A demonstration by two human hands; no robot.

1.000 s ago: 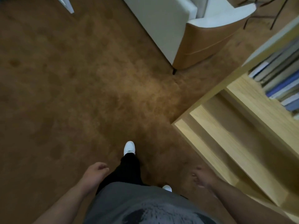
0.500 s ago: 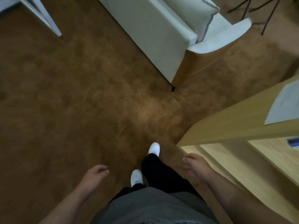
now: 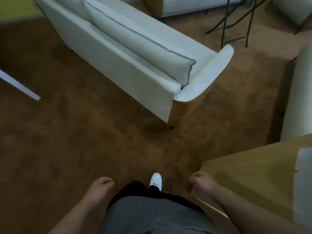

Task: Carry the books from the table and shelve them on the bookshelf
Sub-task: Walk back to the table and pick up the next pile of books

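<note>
Hands hang low on either side of the body, forearms reaching forward and down. Left hand (image 3: 101, 184) and right hand (image 3: 202, 183) have loosely curled fingers and hold nothing. The right hand is just beside the corner of the wooden bookshelf (image 3: 249, 174), over brown carpet (image 3: 67, 149); a white sofa (image 3: 135, 65) stands well ahead

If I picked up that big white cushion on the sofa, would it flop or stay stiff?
Probably floppy: the cushion looks soft and puffy with rounded edges, so it would likely sag in the middle. It seems light for its size, but it runs along much of the sofa, so it is probably awkward to carry.
</note>
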